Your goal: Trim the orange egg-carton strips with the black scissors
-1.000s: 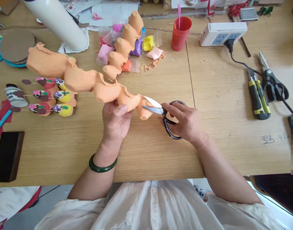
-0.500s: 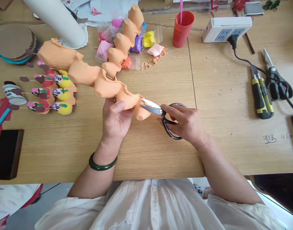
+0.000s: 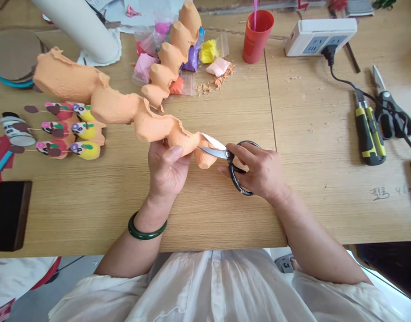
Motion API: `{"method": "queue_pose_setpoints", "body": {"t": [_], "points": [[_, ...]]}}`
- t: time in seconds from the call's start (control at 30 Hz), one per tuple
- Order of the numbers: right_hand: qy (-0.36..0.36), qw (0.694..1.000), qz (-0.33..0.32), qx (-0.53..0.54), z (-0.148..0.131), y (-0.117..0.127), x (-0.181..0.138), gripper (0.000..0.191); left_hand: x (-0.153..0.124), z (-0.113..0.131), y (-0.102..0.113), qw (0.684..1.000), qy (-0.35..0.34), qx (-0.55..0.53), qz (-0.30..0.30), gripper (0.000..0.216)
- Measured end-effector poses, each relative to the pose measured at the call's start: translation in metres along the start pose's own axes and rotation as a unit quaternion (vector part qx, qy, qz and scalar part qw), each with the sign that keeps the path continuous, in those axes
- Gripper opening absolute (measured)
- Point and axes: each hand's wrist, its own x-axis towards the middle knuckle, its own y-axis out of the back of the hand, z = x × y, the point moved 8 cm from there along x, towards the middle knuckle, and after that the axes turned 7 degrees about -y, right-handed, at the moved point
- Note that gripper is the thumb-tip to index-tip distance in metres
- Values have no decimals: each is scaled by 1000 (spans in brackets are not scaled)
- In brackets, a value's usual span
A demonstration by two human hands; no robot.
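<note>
My left hand grips a long orange strip of egg-carton cups near its right end, holding it above the wooden table. The strip runs up and left across the table. My right hand is closed on black-handled scissors. Their blades are parted around the last orange cup at the strip's end. A second orange carton strip lies further back, over bags of coloured clay.
Painted egg-cup figures lie at the left, a black phone at the near left edge. A red cup, power strip, yellow-black utility knife and other scissors sit at back and right. A white tube leans back left.
The strip's far end swung up and then back down to the left. My hands and the scissors shifted slightly right; the blades stay at the last cup.
</note>
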Motion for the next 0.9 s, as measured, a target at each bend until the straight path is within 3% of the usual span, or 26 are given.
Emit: {"method": "queue_pose_setpoints", "body": {"t": [0.37,0.5,0.7,0.9], "points": [[18,999,31,-2,-1,8,-3,44,-1,1,0,999,22,24,-10,40],[-15,1000,5,9,4,2,-2,51,0,1,3,999,15,32,6,40],[-121,984,-16,133,22,-1,3,59,0,0,3,999,7,32,4,44],[-114,982,-36,147,20,1,5,63,-2,2,-1,999,16,46,-5,33]]}}
